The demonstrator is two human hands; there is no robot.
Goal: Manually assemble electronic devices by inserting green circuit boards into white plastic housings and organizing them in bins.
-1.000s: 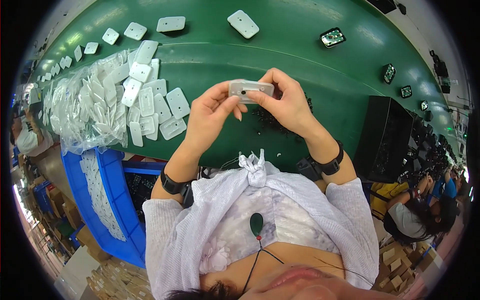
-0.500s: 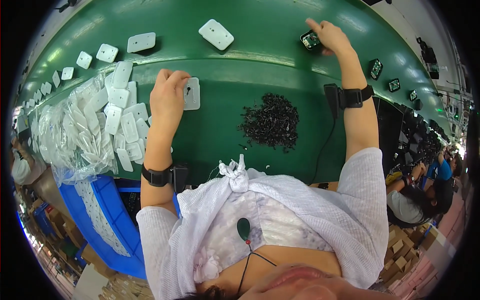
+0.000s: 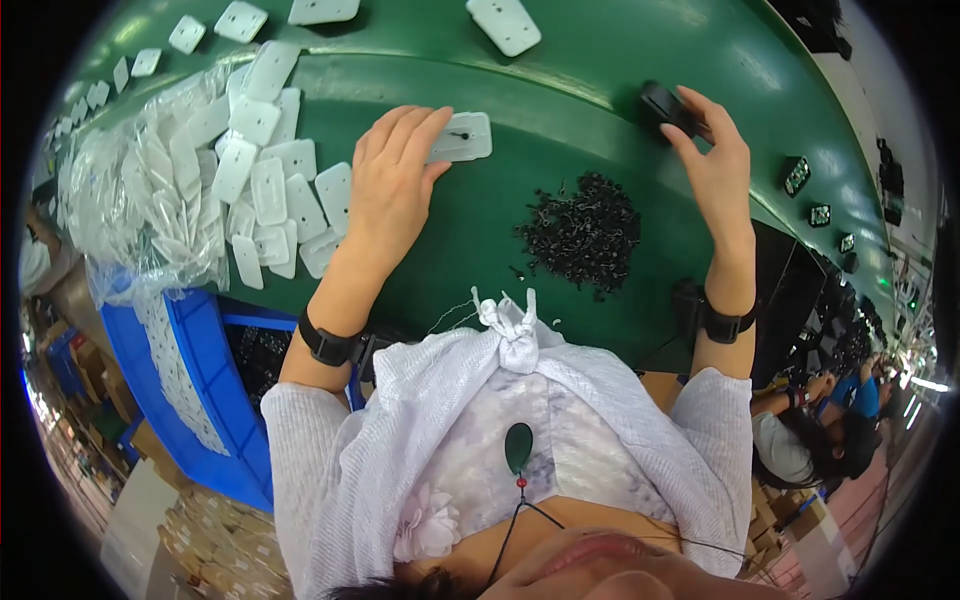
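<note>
My left hand [image 3: 395,185] has its fingers on the left end of a white plastic cover [image 3: 474,136], which lies on the green bench with a small black part in its recess. To the right, my right hand [image 3: 715,155] grips a black plastic housing [image 3: 662,108] between thumb and fingers, tilted so that its dark outside shows. Between the hands and nearer to me lies a heap of small black parts [image 3: 582,235]. Left of my left hand are many loose white covers [image 3: 268,190], some spilling from a clear plastic bag [image 3: 150,190].
A green belt [image 3: 600,60] runs along the far side, carrying spaced white covers [image 3: 505,25] and, at right, black housings with circuit boards [image 3: 796,176]. A blue bin [image 3: 205,370] stands below the bench at left. Another person [image 3: 800,440] sits at right.
My left hand and the white cover have shifted right. My right hand has closed on the black housing and tipped it, hiding its circuit board. The whole view has also shifted.
</note>
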